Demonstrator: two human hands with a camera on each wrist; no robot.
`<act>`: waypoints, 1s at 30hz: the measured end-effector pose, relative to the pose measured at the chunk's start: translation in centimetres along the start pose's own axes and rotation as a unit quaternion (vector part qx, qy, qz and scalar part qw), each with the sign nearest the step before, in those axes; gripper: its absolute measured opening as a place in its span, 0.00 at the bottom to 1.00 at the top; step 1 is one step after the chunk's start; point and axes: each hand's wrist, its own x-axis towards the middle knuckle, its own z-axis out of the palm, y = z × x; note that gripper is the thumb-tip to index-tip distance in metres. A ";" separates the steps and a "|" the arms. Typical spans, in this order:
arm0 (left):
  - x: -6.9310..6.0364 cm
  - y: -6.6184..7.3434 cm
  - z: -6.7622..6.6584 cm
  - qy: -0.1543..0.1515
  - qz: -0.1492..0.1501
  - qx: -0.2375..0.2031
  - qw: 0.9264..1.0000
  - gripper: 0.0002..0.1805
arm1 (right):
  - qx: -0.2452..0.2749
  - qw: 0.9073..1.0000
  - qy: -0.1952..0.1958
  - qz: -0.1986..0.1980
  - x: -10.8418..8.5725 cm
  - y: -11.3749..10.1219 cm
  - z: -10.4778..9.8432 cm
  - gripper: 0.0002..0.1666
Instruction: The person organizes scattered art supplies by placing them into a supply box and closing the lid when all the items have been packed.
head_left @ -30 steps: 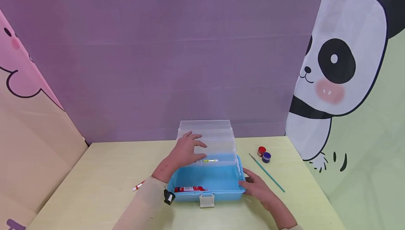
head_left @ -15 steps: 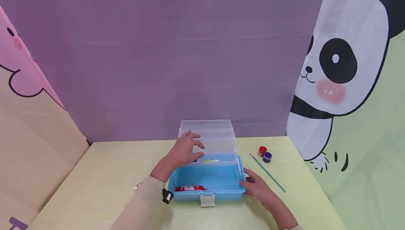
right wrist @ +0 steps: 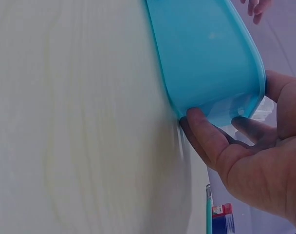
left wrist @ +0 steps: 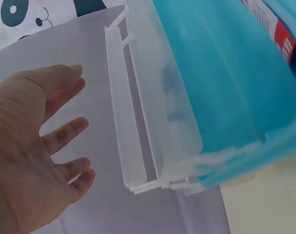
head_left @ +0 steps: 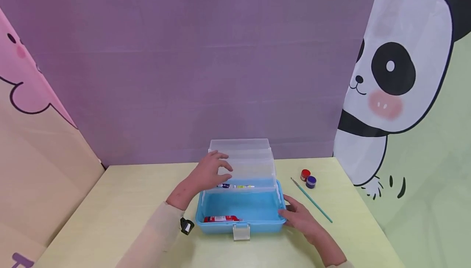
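A light blue plastic storage box (head_left: 263,228) stands open on the table, its clear plastic upper part (head_left: 254,165) raised at the back. Inside, a red paint tube (head_left: 220,219) lies along the front left. Small white tubes (head_left: 244,186) with yellow and dark markings lie in the clear part at the back. My left hand (head_left: 207,172) hovers beside the clear part at the left, fingers spread and holding nothing; the left wrist view shows the same hand (left wrist: 36,141) apart from the plastic. My right hand (right wrist: 265,151) grips the box's right end, thumb at the rim and fingers against the outer wall.
Right of the box, a red paint jar (head_left: 305,174) and a dark blue paint jar (head_left: 310,182) stand close together. A teal paintbrush (head_left: 312,200) lies slantwise in front of them. A purple backdrop (head_left: 184,75) rises behind the table (head_left: 147,186).
My left hand has drawn back to the left, uncovering more of the small tubes. The left sleeve now covers the red-and-white tube seen on the table earlier. My right hand keeps its hold.
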 end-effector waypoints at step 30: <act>-7.7 -7.2 -4.1 -0.012 -0.047 0.053 0.997 0.06 | 0.010 1.000 0.003 -0.009 -0.2 -0.2 0.3 0.36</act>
